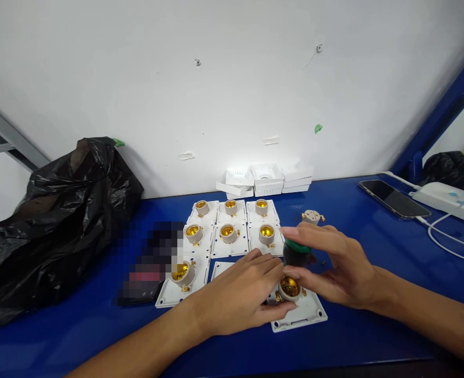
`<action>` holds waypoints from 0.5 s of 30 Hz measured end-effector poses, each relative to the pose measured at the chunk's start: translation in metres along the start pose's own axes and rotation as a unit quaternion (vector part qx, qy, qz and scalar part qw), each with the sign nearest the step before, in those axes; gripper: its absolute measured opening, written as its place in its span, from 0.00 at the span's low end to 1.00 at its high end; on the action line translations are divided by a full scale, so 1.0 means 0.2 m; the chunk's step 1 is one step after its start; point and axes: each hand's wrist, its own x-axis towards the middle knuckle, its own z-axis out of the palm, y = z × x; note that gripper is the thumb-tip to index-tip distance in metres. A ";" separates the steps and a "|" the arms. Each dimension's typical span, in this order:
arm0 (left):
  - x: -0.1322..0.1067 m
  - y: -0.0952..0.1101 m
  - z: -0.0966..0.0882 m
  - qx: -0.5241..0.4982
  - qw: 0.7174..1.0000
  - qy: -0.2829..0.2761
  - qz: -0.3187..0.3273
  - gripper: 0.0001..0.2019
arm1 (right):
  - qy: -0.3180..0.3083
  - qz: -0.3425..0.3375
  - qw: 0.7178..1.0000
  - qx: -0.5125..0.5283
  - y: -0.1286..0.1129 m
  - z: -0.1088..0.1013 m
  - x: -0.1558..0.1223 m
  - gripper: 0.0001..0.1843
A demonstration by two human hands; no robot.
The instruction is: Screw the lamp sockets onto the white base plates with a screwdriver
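My left hand [243,294] is closed around a lamp socket [290,287] with a brass-coloured inside, which sits on a white square plate [308,313]. Between the fingers and thumb of my right hand [342,262] is a stubby screwdriver [297,253] with a black and green handle, just above that socket; its tip is hidden. Behind the left hand a white plate [221,269] shows in part. Several finished-looking plates with sockets, such as one socket [229,233], stand in rows to the left and behind. A loose socket [313,216] lies beyond my right hand.
White plastic boxes [267,179] are stacked against the wall. A black plastic bag [66,210] fills the left side, near a partly blurred dark device [141,294]. On the right are a phone [393,198] with a cable and a white power strip [448,202].
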 end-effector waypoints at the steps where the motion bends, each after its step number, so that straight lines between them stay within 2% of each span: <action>1: 0.00 0.00 0.00 0.000 1.000 -0.002 0.001 0.09 | 0.004 0.001 1.000 -0.008 0.00 0.00 0.00 0.34; 6: 0.00 0.00 0.00 -0.015 1.000 0.001 -0.002 0.08 | -0.012 -0.011 1.000 0.017 0.00 0.00 0.00 0.35; 10: 0.00 -0.01 0.01 -0.007 1.000 -0.005 0.000 0.12 | -0.020 -0.008 1.000 0.011 0.00 -0.01 0.00 0.37; 15: -0.01 -0.01 0.01 -0.016 1.000 0.009 0.002 0.10 | -0.026 -0.005 0.999 0.019 0.00 0.00 0.00 0.35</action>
